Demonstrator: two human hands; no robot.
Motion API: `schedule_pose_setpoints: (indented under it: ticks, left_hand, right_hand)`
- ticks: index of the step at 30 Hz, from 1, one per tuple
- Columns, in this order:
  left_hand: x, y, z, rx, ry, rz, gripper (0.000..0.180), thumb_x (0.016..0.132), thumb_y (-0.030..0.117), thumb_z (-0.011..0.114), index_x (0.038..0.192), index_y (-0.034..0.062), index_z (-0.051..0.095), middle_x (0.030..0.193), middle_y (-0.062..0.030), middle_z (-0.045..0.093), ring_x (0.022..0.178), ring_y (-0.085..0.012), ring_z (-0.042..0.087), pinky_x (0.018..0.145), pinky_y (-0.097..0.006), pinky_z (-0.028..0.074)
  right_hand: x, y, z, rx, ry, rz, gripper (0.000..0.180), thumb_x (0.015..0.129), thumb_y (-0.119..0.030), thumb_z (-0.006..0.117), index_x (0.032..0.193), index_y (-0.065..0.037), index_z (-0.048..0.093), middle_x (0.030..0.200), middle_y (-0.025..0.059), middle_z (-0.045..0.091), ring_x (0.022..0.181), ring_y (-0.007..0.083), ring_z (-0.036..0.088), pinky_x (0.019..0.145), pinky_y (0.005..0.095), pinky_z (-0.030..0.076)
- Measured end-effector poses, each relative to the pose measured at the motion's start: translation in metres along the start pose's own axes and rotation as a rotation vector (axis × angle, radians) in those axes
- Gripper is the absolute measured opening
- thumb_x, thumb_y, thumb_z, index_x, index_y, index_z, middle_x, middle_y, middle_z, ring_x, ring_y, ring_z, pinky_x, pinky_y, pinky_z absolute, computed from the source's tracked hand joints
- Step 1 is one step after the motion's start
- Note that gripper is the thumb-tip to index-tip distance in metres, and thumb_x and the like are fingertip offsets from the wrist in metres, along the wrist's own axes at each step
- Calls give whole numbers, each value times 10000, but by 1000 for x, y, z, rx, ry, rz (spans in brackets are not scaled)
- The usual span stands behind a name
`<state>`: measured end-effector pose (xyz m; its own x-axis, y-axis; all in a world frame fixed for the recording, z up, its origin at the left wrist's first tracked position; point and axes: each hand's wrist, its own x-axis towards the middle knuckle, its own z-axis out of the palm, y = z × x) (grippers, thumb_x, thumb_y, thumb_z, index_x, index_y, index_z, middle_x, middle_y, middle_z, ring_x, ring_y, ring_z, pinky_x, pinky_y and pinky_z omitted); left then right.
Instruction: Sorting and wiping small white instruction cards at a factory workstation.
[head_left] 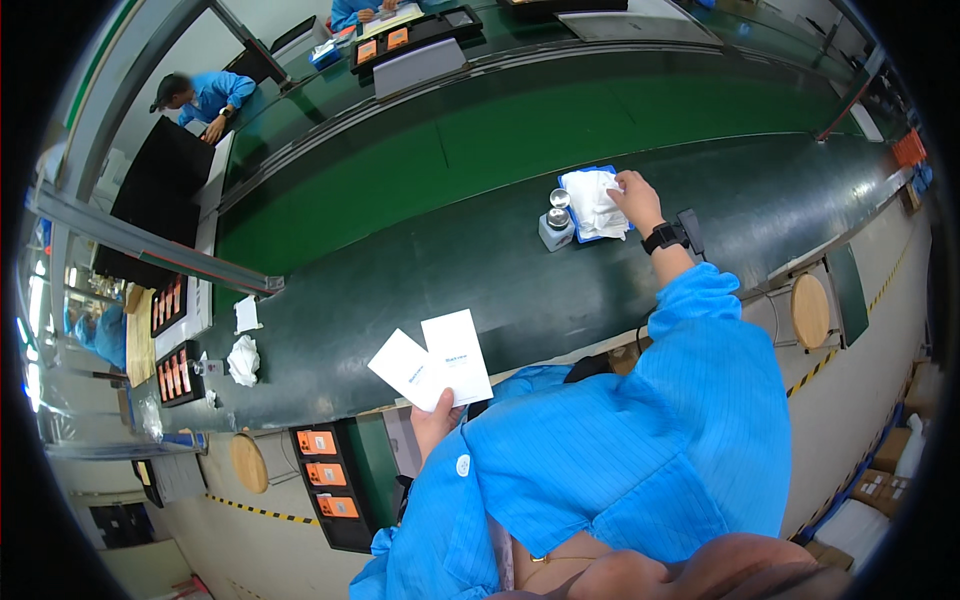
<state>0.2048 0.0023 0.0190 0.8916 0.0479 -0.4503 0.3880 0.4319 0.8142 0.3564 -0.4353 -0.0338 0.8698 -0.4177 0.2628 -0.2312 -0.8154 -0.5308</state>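
My left hand [434,419] is closed on two white booklets [459,352], fanned out over the front edge of the bench, with small print on their faces. Farther off to the right, my right hand [637,201] pinches the edge of a white wipe [596,203] lying in a shallow blue tray [584,238]. A dark band with a box-shaped piece circles my right wrist. Just left of the tray stands a pump dispenser bottle [556,229] with a metal top.
A crumpled white wipe [243,360] and a white sheet [246,314] lie at the bench's left end. Black trays with orange pieces [179,374] stand beyond them. Another such tray [330,480] sits below the front edge. Wooden stools [810,311] flank the bench. Co-workers in blue [215,98] sit across.
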Motion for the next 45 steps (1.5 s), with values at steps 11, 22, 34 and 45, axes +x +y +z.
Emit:
schedule_pose_setpoints:
  ticks: [11, 22, 34, 45]
  left_hand:
    - [3, -1, -3, 57, 32, -20, 399, 772, 11, 570, 1137, -6, 410, 1025, -129, 535, 867, -216, 571, 676, -289, 499]
    - [1, -1, -2, 40, 39, -19, 398, 778, 4, 555, 1146, 1, 402, 1031, -134, 529, 863, -214, 570, 674, -281, 501]
    - [0, -2, -2, 12, 8, -8, 411, 775, -7, 554, 1153, -12, 393, 1046, -145, 523, 891, -227, 564, 707, -299, 497]
    - [-1, -1, -2, 14, 14, -8, 419, 777, -13, 543, 1163, -11, 379, 1074, -154, 511, 929, -238, 556, 751, -317, 494]
  right_hand:
    - [1, 28, 11, -23, -12, 150, 185, 672, -184, 609, 813, -67, 583, 821, 112, 596, 790, 276, 577, 701, 361, 461]
    - [12, 32, 12, -37, 59, 96, 174, 696, -176, 509, 740, -81, 648, 708, 136, 612, 683, 297, 597, 634, 358, 486]
    - [28, -7, -15, 187, 237, -103, 160, 744, -163, 549, 802, -45, 639, 769, 93, 623, 673, 228, 596, 626, 291, 464]
    - [28, -52, -59, 968, 97, 134, 158, 812, -147, 480, 869, -32, 571, 752, 26, 568, 615, 70, 507, 576, 202, 397]
